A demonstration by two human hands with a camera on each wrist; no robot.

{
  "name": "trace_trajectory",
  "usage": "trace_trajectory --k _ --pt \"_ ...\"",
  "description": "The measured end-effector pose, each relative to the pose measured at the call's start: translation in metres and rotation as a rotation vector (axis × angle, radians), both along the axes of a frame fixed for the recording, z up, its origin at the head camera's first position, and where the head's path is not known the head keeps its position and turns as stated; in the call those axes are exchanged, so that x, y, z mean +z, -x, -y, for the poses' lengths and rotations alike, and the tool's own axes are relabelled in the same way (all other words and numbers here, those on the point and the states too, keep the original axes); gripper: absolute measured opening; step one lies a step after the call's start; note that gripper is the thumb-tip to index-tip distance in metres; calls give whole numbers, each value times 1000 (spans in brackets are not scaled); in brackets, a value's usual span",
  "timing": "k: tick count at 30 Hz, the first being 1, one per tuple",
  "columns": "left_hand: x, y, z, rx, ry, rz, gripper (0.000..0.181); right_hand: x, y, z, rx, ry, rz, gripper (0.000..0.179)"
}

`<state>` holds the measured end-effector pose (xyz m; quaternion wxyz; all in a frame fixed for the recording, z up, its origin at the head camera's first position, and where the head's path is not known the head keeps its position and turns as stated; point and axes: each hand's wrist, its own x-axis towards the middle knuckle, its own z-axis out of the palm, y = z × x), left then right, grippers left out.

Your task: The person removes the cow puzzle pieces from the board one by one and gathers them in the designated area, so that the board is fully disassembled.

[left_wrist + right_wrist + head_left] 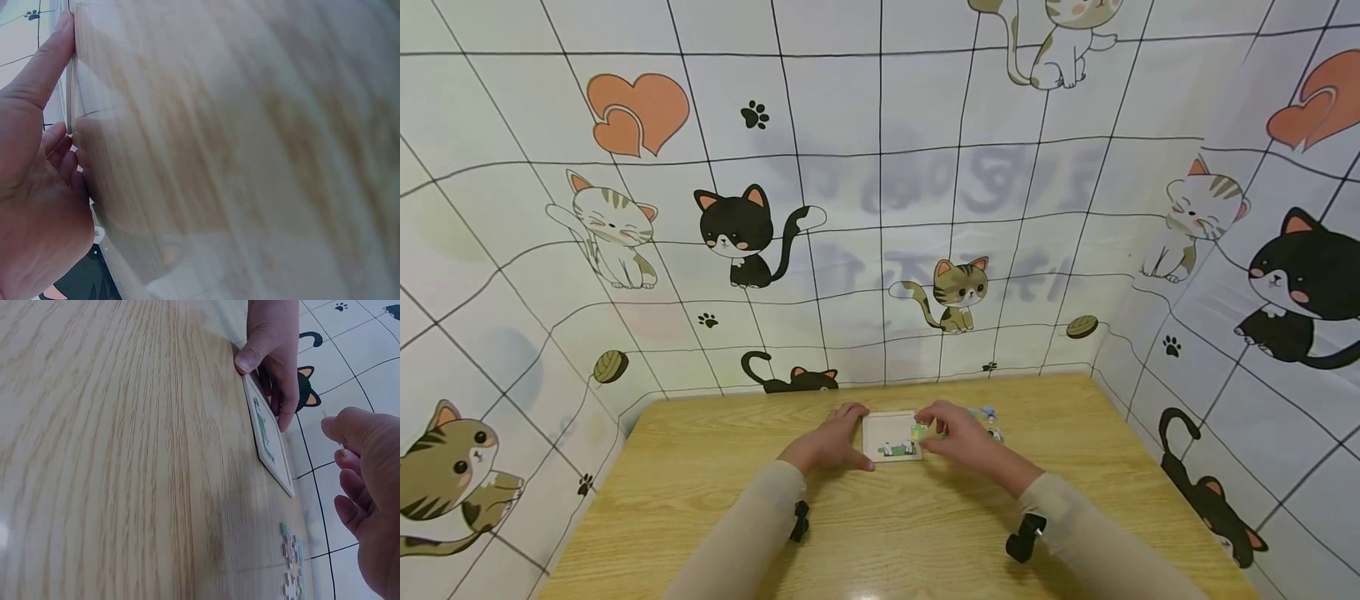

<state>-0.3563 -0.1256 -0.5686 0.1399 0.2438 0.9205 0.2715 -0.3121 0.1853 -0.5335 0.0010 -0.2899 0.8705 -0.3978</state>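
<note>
A shallow puzzle tray (882,427) lies on the table, with joined green and white puzzle pieces (897,449) along its lower right part. My left hand (831,440) holds the tray's left side, thumb at the near corner and fingers at the far one. Between the thumb and fingers of my right hand (964,435) is a green and yellow puzzle piece (918,432), over the tray's right edge. In the right wrist view that piece appears only as a thin edge, raised above the tray. The left wrist view shows the left hand (44,169) low against the tabletop.
Several loose puzzle pieces (290,556) lie on the table to the right of the tray, partly hidden behind the right hand in the head view. The wooden table (880,517) meets a cat-printed cloth wall (850,250) at its back and sides.
</note>
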Motion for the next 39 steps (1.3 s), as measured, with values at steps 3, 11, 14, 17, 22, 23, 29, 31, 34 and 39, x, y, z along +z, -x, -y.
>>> trace_trajectory --k 3,11,14,17,22,23,29,31,34,39 --pt "1 -1 0 2 0 -3 111 -2 -1 -5 -11 -8 -5 36" --pt "5 -1 0 4 -9 10 110 -1 -2 -18 -30 -10 21 36" --pt "6 0 1 0 -12 12 111 -2 -1 -24 -19 9 38 35" --pt "8 -1 1 -1 -12 15 111 -2 -1 -30 -13 17 33 33" --pt "7 -1 0 -5 -9 10 111 -1 -3 -38 -14 21 8 31" --pt "6 -1 0 -5 -10 9 111 -1 -4 -40 -18 21 7 31" --pt "3 1 1 -3 -8 7 110 -2 -5 -46 -34 33 31 31" --pt "2 1 2 -2 -8 9 110 -4 -4 -47 -30 39 31 31" --pt "1 1 2 -1 -13 11 110 -6 -5 -49 -24 50 24 33" --pt "1 1 2 -2 -21 15 110 -5 -6 -51 -20 60 9 35"
